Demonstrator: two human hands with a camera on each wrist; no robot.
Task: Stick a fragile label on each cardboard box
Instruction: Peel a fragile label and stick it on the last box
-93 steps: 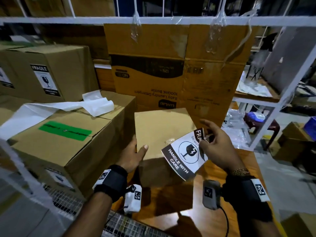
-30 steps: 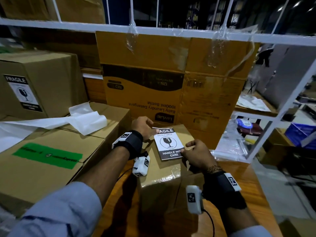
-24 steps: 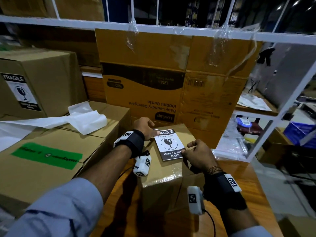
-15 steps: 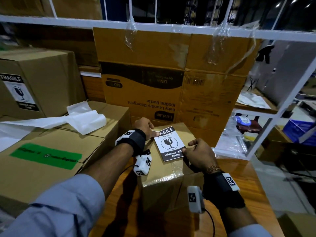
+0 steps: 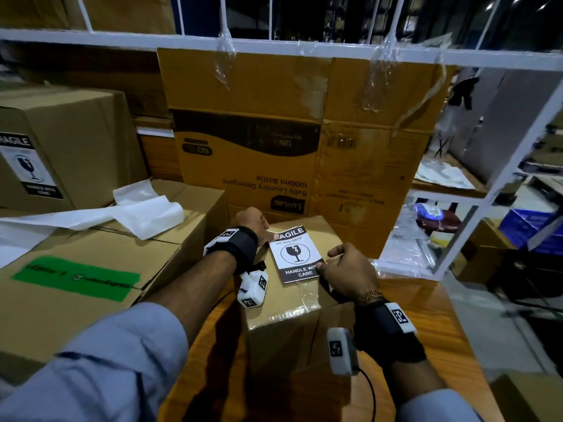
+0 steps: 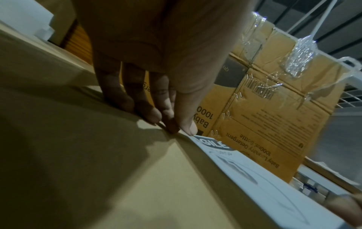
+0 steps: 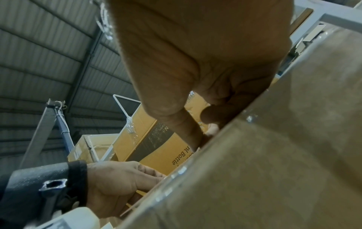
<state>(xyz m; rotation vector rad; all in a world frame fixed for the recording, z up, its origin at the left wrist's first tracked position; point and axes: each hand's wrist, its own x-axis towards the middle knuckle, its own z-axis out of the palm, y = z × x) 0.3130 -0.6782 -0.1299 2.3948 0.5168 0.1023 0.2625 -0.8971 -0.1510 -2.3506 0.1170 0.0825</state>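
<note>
A small brown cardboard box [image 5: 283, 312] stands on the wooden table in front of me. A black and white fragile label [image 5: 295, 254] lies over its top, slightly raised along its left edge in the left wrist view [image 6: 254, 173]. My left hand [image 5: 269, 236] pinches the label's far left corner, thumb beside the fingertips [image 6: 180, 128], and hides the first letters. My right hand [image 5: 324, 261] pinches the label's near right edge at the box's right rim [image 7: 207, 133]. The box's tan surface fills both wrist views [image 6: 98, 155] [image 7: 274, 170].
A large box with green tape [image 5: 76, 278] stands left, with white backing paper [image 5: 137, 208] on it. Behind it is a box bearing a fragile label [image 5: 30, 166]. An upside-down detergent carton [image 5: 259, 147] rises just behind the small box. A white rack frame [image 5: 304, 50] encloses the area.
The label came down from the air onto the box top, and my left hand moved from the box's side to the label's corner. Over the last second both hands barely shifted.
</note>
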